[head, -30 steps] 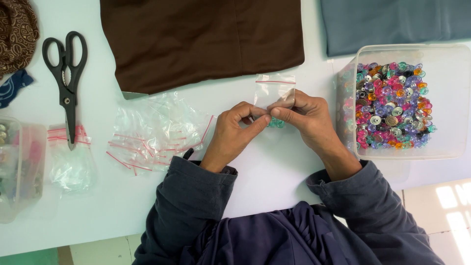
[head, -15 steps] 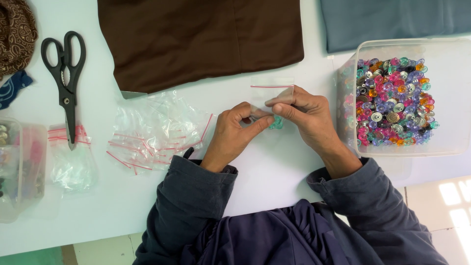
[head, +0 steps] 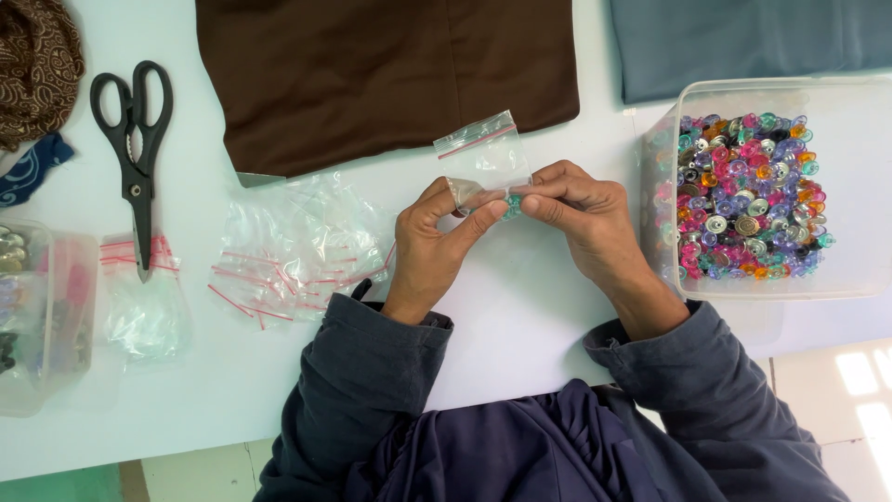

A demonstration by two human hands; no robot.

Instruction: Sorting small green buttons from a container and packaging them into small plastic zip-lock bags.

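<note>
I see the white counter (head: 520, 316), brown cloth (head: 390, 74) beyond my hands, and a clear tub of coloured beads (head: 743, 195) just right of my right hand (head: 585, 218). Both it and my left hand (head: 437, 237) pinch a small zip bag (head: 483, 158) holding a teal bead (head: 513, 201).
</note>
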